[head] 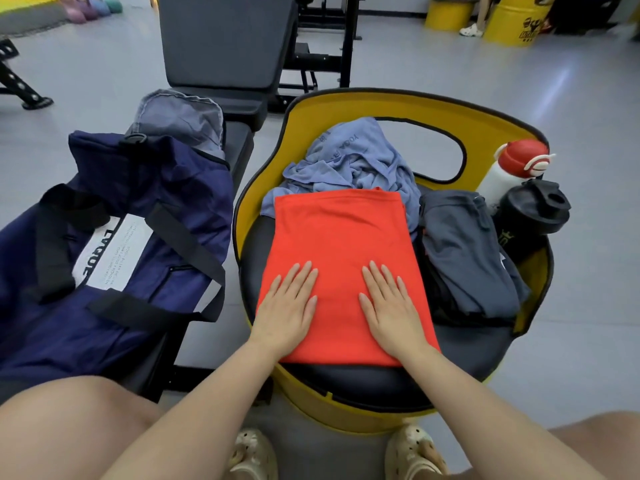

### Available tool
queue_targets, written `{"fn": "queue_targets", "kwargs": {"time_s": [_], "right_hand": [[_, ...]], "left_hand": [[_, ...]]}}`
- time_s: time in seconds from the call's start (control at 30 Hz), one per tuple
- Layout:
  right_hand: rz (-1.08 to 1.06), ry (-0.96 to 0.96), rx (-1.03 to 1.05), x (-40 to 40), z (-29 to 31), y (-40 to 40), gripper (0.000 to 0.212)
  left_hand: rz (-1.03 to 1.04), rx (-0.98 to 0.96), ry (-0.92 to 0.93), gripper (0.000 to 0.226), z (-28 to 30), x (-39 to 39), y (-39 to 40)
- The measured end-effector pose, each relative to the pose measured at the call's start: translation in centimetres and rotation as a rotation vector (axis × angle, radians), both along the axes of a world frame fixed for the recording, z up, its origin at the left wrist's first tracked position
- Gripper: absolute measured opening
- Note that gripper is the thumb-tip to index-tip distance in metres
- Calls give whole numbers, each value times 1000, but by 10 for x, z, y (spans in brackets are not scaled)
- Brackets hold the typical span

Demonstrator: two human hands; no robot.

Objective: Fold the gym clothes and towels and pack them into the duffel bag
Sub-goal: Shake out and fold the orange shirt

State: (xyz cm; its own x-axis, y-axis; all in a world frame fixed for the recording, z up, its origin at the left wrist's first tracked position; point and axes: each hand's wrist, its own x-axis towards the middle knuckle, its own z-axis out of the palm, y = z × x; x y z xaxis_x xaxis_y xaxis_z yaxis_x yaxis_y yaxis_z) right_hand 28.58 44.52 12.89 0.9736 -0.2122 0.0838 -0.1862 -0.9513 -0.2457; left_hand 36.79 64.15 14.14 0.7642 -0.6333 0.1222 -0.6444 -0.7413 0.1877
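Both hands, the left hand (289, 308) and right hand (389, 306), press flat and apart on the folded red garment (341, 244) on the round seat (363, 382), while the crumpled blue shirt (353, 161) beyond awaits folding and the navy duffel bag (114, 244) at left still looks unpacked.

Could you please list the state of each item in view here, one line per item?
red garment: folded flat on the seat, both hands pressing it
left hand: flat, fingers straight
right hand: flat, fingers straight
blue garment: crumpled, unfolded
grey garment: loosely folded beside the red one
duffel bag: lying on the bench, end open
white bottle: red cap closed
black shaker: lid on
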Motion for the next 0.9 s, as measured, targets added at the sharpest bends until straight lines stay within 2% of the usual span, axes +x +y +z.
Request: {"fn": "queue_targets", "kwargs": {"time_s": [0.1,0.2,0.33,0.4,0.47,0.6,0.77,0.9], "right_hand": [[-69,18,11,-6,-1,-7,74],[-143,46,44,-13,-2,-10,77],[-254,89,77,-19,-1,-12,61],[-290,45,91,-21,2,-8,73],[-210,-9,85,-21,9,5,82],[81,3,52,-19,15,41,74],[46,31,-4,-34,-2,30,63],[6,76,-29,-44,-5,18,65]], "left_hand": [[52,-53,46,66,-9,0,16],[34,-27,23,78,-13,5,27],[54,30,4,71,-4,2,28],[91,-16,-18,67,1,-7,21],[75,-39,-53,59,4,-19,13],[-53,-7,-117,52,0,-34,-1],[-55,36,-156,53,-22,-33,10],[-13,12,-141,52,-30,-35,24]]}}
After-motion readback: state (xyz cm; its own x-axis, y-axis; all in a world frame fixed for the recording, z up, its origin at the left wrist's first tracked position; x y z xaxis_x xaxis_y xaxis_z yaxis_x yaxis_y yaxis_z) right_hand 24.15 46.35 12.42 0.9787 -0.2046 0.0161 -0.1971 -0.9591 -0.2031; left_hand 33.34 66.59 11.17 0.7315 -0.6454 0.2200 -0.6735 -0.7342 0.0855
